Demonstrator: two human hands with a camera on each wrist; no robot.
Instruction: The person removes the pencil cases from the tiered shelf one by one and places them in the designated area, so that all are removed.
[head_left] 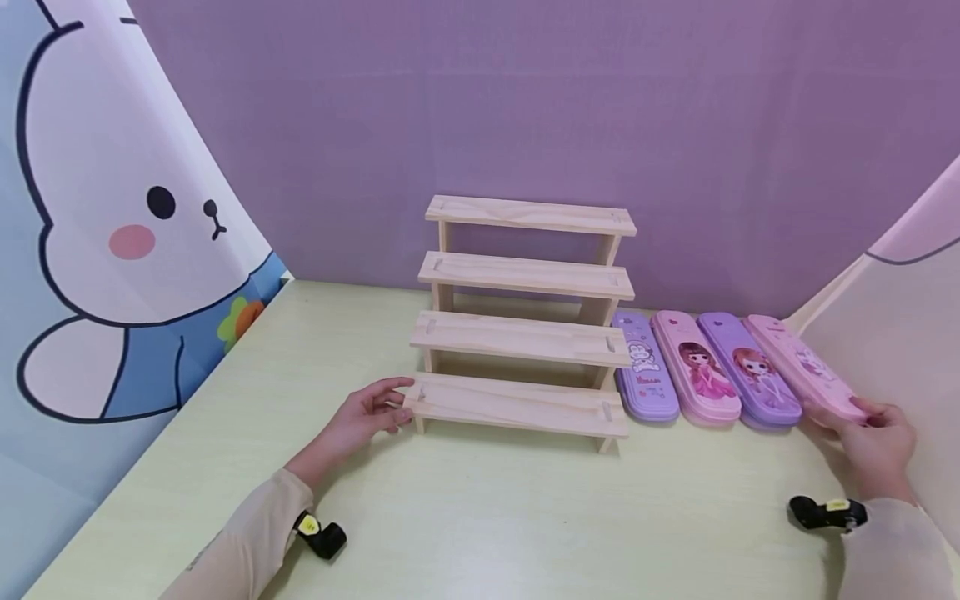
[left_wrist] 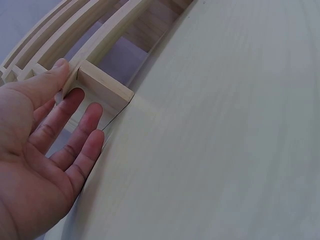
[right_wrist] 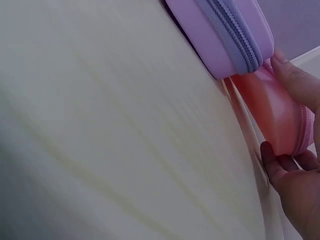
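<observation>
A four-step wooden display rack (head_left: 517,337) stands in the middle of the table. At the left end of its lowest board, my left hand (head_left: 367,412) pinches the edge between thumb and index finger. The left wrist view shows the other fingers loosely bent beside the rack's leg (left_wrist: 106,87). Far to the right, my right hand (head_left: 877,443) grips the near end of a pink pencil case (head_left: 806,365), thumb on one side and fingers on the other. Directly left of it lies a purple pencil case (right_wrist: 215,35) with a grey zip, which the thumb tip nears.
Another pink pencil case (head_left: 697,367) with a doll print and a smaller purple one (head_left: 647,367) lie between the rack and the held case. A purple cloth wall (head_left: 525,100) closes off the back. Printed cartoon panels flank both sides of the table (head_left: 480,517).
</observation>
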